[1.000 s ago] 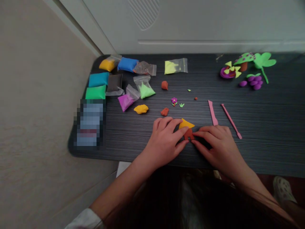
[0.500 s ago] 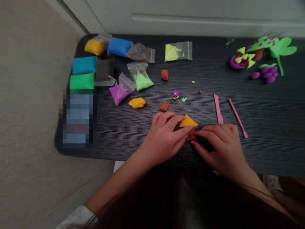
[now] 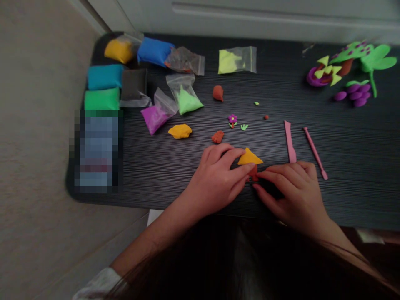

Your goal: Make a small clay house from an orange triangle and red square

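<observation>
A small red-brown clay piece (image 3: 255,173) lies flat on the dark table, just under a yellow clay triangle (image 3: 250,157). My left hand (image 3: 218,175) grips the brown piece from the left, its index finger across the top; another fingertip rests on the triangle's left edge. From the right, my right hand (image 3: 292,187) has its index fingertip against the brown piece, and the thumb tip sits just below. Fingers cover part of the brown piece. Above lie a brown clay lump (image 3: 218,136), a purple clay flower (image 3: 233,121) and a green clay grass tuft (image 3: 244,127).
Two pink modelling tools, a flat one (image 3: 290,141) and a thin one (image 3: 315,153), lie beyond my right hand. Bagged clay, including a blue pack (image 3: 155,52), and a blurred phone (image 3: 96,152) occupy the left. Purple clay grapes (image 3: 356,93) and other clay models stand far right.
The camera view has shifted slightly. My right thumb has drawn a little away from the lower edge of the brown piece; the left hand keeps its hold.
</observation>
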{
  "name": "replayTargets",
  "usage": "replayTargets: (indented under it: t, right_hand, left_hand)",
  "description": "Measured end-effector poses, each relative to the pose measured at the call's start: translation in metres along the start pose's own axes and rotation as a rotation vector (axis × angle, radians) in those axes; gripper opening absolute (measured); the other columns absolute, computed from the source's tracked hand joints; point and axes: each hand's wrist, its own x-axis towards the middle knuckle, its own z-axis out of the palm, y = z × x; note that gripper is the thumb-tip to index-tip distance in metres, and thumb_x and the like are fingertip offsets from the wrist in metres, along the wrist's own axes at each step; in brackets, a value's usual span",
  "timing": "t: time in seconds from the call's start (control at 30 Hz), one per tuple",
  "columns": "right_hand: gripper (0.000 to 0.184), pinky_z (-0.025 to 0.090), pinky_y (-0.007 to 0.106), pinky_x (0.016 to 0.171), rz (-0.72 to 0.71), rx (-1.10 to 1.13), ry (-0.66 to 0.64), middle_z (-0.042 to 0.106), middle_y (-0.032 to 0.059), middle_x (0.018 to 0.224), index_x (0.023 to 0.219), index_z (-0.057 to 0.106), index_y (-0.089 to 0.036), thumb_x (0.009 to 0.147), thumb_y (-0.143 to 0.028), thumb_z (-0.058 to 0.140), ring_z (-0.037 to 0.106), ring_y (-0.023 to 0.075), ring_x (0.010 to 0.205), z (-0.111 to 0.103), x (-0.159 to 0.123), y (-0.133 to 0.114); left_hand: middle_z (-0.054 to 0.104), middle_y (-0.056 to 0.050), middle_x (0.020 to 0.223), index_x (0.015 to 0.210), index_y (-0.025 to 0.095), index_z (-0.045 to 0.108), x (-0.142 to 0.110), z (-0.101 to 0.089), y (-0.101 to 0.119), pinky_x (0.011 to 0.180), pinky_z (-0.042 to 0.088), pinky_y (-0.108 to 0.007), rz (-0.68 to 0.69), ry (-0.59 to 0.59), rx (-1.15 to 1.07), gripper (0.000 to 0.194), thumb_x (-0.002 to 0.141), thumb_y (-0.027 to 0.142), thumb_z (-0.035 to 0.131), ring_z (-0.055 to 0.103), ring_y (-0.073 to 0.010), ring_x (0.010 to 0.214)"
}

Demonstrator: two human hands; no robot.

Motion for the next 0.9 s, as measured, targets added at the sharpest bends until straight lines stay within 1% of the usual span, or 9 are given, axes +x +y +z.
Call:
replayTargets:
  t: [0.27, 0.37, 0.5, 0.57, 0.77, 0.9]
  right_hand:
    - [0.019, 0.032, 0.037, 0.074, 0.015, -0.01, 0.01, 0.067, 0.0018, 0.087, 0.091, 0.058, -0.022, 0.073, -0.027, 0.063, 0.055, 0.0175, 0.075, 0.003, -0.001, 0.002]
    - [0.019, 0.032, 0.037, 0.074, 0.028, -0.003, 0.017, 0.066, 0.0029, 0.087, 0.089, 0.059, -0.021, 0.072, -0.028, 0.064, 0.056, 0.0181, 0.076, 0.002, -0.005, 0.002]
    - [0.014, 0.033, 0.037, 0.074, 0.052, 0.01, 0.036, 0.066, 0.003, 0.085, 0.085, 0.06, -0.021, 0.072, -0.026, 0.065, 0.055, 0.017, 0.073, 0.0, -0.011, -0.002]
    - [0.012, 0.033, 0.036, 0.073, 0.067, 0.014, 0.046, 0.066, 0.0025, 0.083, 0.083, 0.061, -0.021, 0.073, -0.024, 0.064, 0.054, 0.0162, 0.072, 0.0, -0.012, -0.004]
    - [0.012, 0.034, 0.037, 0.074, 0.093, 0.024, 0.06, 0.066, 0.0014, 0.083, 0.085, 0.063, -0.021, 0.073, -0.023, 0.064, 0.054, 0.0154, 0.071, 0.001, -0.011, -0.006]
    - [0.012, 0.034, 0.037, 0.074, 0.083, 0.027, 0.057, 0.066, 0.0013, 0.083, 0.086, 0.064, -0.021, 0.073, -0.022, 0.064, 0.054, 0.0159, 0.072, 0.001, -0.01, -0.006]
  left_hand:
    - [0.054, -0.006, 0.118, 0.106, 0.026, 0.061, 0.0, 0.001, 0.0, 0.092, 0.035, -0.043, 0.008, -0.001, -0.005, 0.026, 0.084, 0.026, 0.049, 0.041, -0.0246, 0.11]
    - [0.053, -0.007, 0.12, 0.106, 0.025, 0.061, -0.001, -0.001, 0.0, 0.093, 0.036, -0.042, 0.02, 0.023, -0.017, 0.026, 0.083, 0.024, 0.05, 0.041, -0.0237, 0.11]
    - [0.056, -0.004, 0.115, 0.089, 0.023, 0.067, -0.005, -0.003, 0.0, 0.095, 0.036, -0.04, 0.097, 0.09, -0.073, 0.016, 0.08, 0.022, 0.054, 0.04, -0.0221, 0.11]
    - [0.058, -0.003, 0.111, 0.083, 0.023, 0.067, -0.006, -0.004, 0.001, 0.094, 0.037, -0.04, 0.137, 0.096, -0.09, 0.013, 0.079, 0.022, 0.055, 0.041, -0.0221, 0.11]
    - [0.06, -0.003, 0.107, 0.084, 0.02, 0.067, -0.006, -0.004, 0.004, 0.094, 0.036, -0.043, 0.177, 0.101, -0.06, 0.013, 0.077, 0.021, 0.056, 0.044, -0.0235, 0.109]
    - [0.061, -0.004, 0.106, 0.085, 0.019, 0.066, -0.005, -0.003, 0.005, 0.093, 0.037, -0.042, 0.194, 0.104, -0.034, 0.013, 0.077, 0.022, 0.056, 0.045, -0.0233, 0.107]
